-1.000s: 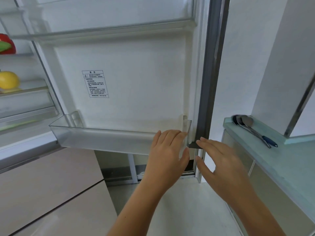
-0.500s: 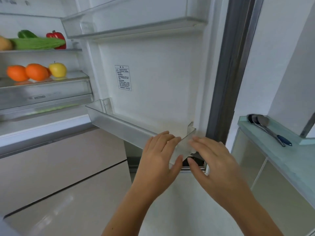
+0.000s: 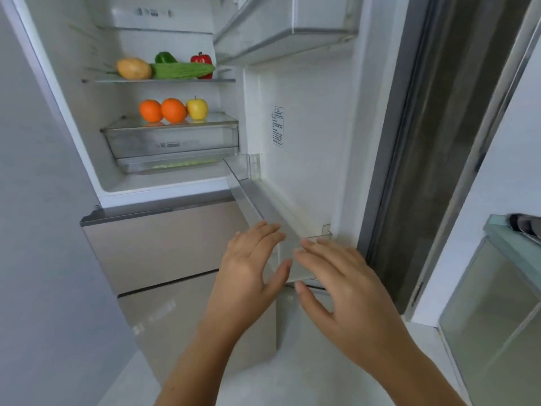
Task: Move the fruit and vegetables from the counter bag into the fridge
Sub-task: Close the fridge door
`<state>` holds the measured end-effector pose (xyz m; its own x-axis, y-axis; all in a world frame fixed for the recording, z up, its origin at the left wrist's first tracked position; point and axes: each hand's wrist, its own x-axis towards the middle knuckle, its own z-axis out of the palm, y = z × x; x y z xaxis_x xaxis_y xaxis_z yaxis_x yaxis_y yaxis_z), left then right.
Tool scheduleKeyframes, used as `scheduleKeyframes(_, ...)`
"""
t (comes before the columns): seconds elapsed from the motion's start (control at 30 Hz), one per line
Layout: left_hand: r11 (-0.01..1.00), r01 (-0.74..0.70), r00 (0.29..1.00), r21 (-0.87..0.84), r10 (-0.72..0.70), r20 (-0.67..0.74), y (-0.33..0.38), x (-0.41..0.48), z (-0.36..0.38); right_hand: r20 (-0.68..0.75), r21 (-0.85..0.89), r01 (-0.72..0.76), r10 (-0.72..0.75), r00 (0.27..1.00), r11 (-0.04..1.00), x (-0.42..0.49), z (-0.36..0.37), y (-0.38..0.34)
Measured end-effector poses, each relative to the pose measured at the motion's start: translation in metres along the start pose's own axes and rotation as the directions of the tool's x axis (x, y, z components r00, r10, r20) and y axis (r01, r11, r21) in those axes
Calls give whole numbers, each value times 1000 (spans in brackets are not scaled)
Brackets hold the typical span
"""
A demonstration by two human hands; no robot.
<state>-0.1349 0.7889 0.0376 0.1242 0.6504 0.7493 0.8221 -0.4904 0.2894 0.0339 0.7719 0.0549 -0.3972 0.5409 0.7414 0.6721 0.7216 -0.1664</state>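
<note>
Both hands have stayed at the near end of the door bin (image 3: pixel 251 194), which now shows more end-on. The left hand (image 3: pixel 248 268) lies flat, fingers straight, on the bin's front wall. The right hand (image 3: pixel 345 291), fingers also straight, touches its end corner and grips nothing. Beyond the bin's far end sit oranges (image 3: pixel 150 110), an apple (image 3: pixel 197 108), a potato (image 3: pixel 134 68), a cucumber (image 3: pixel 181 70), a green pepper (image 3: pixel 164 57) and a red pepper (image 3: pixel 201 58).

The green pepper (image 3: pixel 164 57) and red pepper (image 3: pixel 201 58) sit half hidden behind the bitter gourd (image 3: pixel 181 70). Print on the door label (image 3: pixel 277 126) is too small to read. A blurred utensil (image 3: pixel 524 227) is cut off at right.
</note>
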Motion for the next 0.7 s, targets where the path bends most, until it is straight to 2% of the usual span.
scheduleKeyframes(0.17,996,62,998,68,-61,-13,-24,-16,-36,19,69,100,-101,995,993,13,15,-38)
scheduleKeyframes(0.33,976,215,976,13,-215,-29,-48,-24,-67,29,139,175,-180,983,975,26,26,-66)
scheduleKeyframes(0.53,926,368,930,86,-365,-44,-68,-35,-109,-43,207,298,-295,954,932,47,36,-102)
scheduleKeyframes(0.63,904,391,919,170,-376,-115,-70,-44,-130,-83,228,338,-328,941,913,56,39,-116)
scheduleKeyframes(0.7,896,358,929,262,-315,-193,-69,-52,-143,-122,265,358,-337,934,895,62,40,-123)
